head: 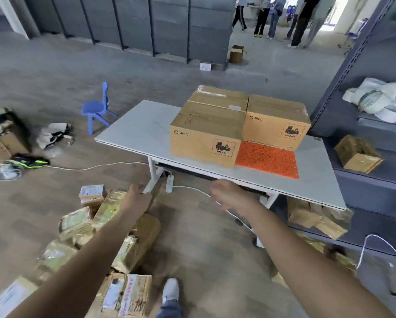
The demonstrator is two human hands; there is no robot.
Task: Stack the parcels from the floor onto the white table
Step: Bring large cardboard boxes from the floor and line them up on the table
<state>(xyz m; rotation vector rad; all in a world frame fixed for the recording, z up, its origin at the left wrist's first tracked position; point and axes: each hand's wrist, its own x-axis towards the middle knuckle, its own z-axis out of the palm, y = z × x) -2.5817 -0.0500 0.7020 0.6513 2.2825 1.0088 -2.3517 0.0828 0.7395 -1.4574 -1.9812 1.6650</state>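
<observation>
Parcels [105,226] wrapped in brown tape lay heaped on the floor [204,249] at the lower left of the frame, under my left forearm, and as far as I could see none of them had reached the white table [137,127] yet. The table, in the middle of the frame, carried only large brown cartons [206,143] and an orange mat [268,160] just beside them, with bare top to their left. My left grip [137,197] and right grip [224,196] reached out in front of the table's near edge, both holding nothing, fingers loosely curled, though blur hid the detail. I judged the work barely begun: the whole heap was left to lift and stack.
</observation>
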